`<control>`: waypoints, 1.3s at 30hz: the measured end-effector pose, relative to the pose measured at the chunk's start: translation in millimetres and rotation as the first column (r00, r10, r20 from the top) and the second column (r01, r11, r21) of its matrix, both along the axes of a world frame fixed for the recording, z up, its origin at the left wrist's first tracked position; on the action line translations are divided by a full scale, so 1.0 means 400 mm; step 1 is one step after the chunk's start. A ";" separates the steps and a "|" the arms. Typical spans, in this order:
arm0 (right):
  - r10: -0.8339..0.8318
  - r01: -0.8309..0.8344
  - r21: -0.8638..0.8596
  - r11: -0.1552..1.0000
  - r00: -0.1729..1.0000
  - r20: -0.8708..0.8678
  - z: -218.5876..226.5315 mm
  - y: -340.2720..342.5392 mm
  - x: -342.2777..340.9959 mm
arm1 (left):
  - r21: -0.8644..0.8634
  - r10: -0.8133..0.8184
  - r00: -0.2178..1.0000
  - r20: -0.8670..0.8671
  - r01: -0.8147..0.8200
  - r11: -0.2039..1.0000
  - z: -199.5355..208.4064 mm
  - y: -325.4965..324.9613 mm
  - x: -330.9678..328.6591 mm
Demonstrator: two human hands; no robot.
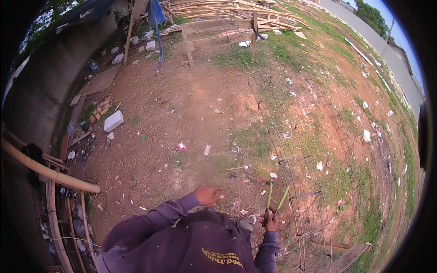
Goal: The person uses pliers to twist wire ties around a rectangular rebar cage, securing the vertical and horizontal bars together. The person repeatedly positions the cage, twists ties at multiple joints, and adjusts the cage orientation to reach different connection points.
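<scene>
My right hand (271,221) is closed around a plier-like tool (282,199) with two long green handles, which spread apart and point away from me. The tool's head is hidden in my grip. Just to the right of that hand runs a long cage of steel rebar (292,160), its thin bars joined by several bent stirrups. My left hand (209,195) is out in front of my body with its fingers stretched, holding nothing, above bare soil and apart from the cage.
The cage's far end reaches a wooden trestle (214,43); a board (350,258) lies near its close end. Bamboo poles (50,172) jut in at left, near a white block (114,121) and bricks (100,109). A pile of poles (236,14) lies far off. Litter dots the ground.
</scene>
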State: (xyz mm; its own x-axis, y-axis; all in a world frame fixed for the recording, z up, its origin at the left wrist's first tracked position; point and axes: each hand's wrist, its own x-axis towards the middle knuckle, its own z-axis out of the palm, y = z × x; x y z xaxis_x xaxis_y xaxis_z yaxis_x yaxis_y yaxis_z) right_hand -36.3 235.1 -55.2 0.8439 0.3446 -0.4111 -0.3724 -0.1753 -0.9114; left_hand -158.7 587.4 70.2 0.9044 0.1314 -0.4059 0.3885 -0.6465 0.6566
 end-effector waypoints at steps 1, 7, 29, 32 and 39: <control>-0.011 0.003 -0.144 0.990 0.999 -0.053 -0.069 0.012 0.004 | 0.028 0.057 0.998 -0.027 -0.056 0.998 0.009 0.082 -0.024; 0.698 -0.797 -0.406 -0.447 -0.028 -0.715 -0.387 -0.036 -0.053 | -0.104 0.517 0.848 0.116 -0.508 0.855 0.014 0.475 -0.079; 0.162 -0.161 -0.037 0.986 0.987 0.016 -0.191 1.943 1.312 | -0.043 0.501 -0.098 -0.860 -0.964 -0.262 -0.700 1.266 0.100; 0.126 -0.137 0.127 0.982 0.988 0.091 -0.068 2.246 1.506 | -0.070 0.546 -0.115 -0.830 -0.949 -0.306 -0.763 1.523 0.252; -0.031 0.030 0.045 0.999 0.999 0.039 0.118 2.710 1.855 | -0.080 0.745 -0.137 -0.653 -0.966 -0.247 -0.770 2.292 0.576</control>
